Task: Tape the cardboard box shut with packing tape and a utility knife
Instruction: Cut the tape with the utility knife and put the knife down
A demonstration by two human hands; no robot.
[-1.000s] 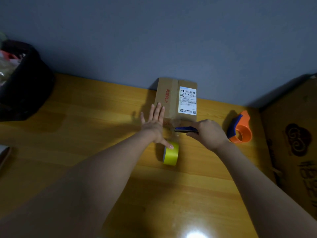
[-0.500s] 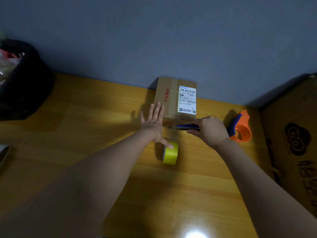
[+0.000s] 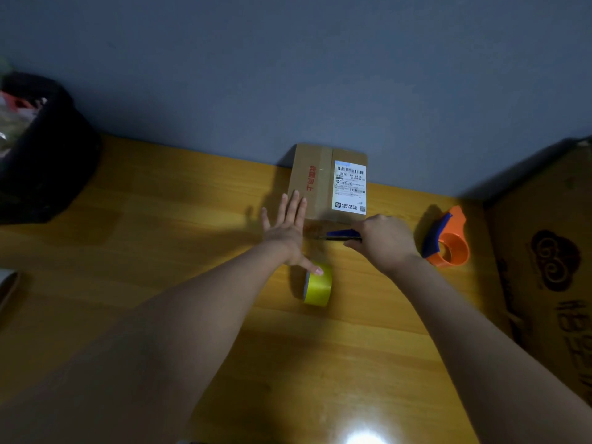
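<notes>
Two hands at the box (image 3: 315,184): left (image 3: 285,232) flat, right (image 3: 382,240) gripping knife (image 3: 342,234)

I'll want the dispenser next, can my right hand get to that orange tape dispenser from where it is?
Probably yes. The orange tape dispenser stands just right of the right hand with bare table between, but that hand is holding the utility knife.

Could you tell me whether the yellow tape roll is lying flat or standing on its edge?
Standing on edge. The yellow tape roll shows its curved outer band facing up on the table, with the left hand thumb resting on its top.
</notes>
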